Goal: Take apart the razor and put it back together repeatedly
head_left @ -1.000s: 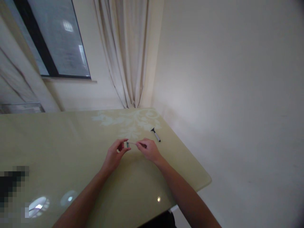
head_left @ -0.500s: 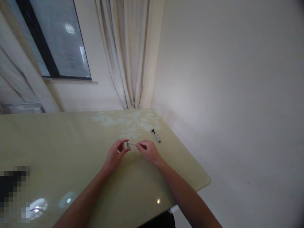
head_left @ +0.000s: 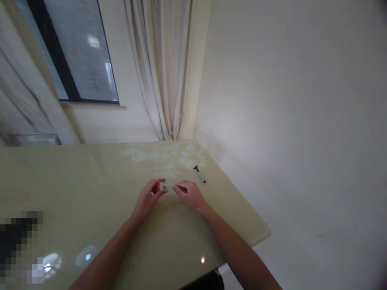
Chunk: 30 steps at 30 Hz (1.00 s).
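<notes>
Over the table, my left hand (head_left: 150, 196) pinches a small, narrow dark-green piece (head_left: 164, 186) between thumb and fingertips at its upper and lower ends. Its exact kind is too small to make out. My right hand (head_left: 190, 193) is closed on a thin pale stick (head_left: 169, 186), which points left. The stick's tip overlaps the green piece in view; whether they touch I cannot tell. Just beyond my right hand, a razor (head_left: 200, 174) with a black head and grey handle lies on the table.
The glossy pale-green table (head_left: 151, 257) has a white floral pattern at its far corner. A bare wall (head_left: 290, 121) runs along the right, with a curtain (head_left: 169, 72) and window (head_left: 81, 52) behind. A dark blurred shape (head_left: 15, 237) lies at lower left.
The pale stick's tip has moved left and now overlaps the green piece. Both hands keep their grips, and the razor stays put; the camera view has shifted slightly.
</notes>
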Motion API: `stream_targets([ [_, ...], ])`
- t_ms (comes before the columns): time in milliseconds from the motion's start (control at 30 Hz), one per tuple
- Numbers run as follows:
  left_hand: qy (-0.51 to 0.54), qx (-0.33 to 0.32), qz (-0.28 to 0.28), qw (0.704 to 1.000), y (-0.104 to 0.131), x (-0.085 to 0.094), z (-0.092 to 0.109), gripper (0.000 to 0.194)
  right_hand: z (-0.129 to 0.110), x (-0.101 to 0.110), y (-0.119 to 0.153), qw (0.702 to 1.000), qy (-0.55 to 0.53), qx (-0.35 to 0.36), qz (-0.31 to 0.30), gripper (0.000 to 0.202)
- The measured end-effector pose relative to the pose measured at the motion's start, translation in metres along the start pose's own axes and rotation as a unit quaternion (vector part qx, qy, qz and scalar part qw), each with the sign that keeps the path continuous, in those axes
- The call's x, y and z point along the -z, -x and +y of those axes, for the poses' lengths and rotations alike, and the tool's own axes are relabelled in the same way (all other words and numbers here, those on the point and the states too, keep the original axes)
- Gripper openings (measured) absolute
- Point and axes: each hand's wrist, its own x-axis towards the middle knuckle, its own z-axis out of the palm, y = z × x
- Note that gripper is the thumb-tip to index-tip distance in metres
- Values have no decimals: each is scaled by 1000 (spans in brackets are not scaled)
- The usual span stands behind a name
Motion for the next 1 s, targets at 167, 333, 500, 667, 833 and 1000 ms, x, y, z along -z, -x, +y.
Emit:
stream_targets([
  [167,0,6,-5,1000,0,0,1,36,-1,2,0,1000,14,-14,9,29],
  [333,-5,-6,4,1000,0,1,0,35,-4,-3,1,1000,-6,-15,-11,35],
  [500,-4,-5,2,1000,0,2,-1,35,-7,-2,2,999,14,-24,20,31],
  [667,-2,-1,15,1000,-1,2,1,35,-9,1,3,1000,12,-13,0,30],
  [833,-4,-2,16,1000,-1,2,0,34,-8,-1,3,1000,9,-11,-13,30],
  [1000,-8,2,4,1000,0,2,-3,35,-6,-1,3,1000,19,-23,-3,31],
])
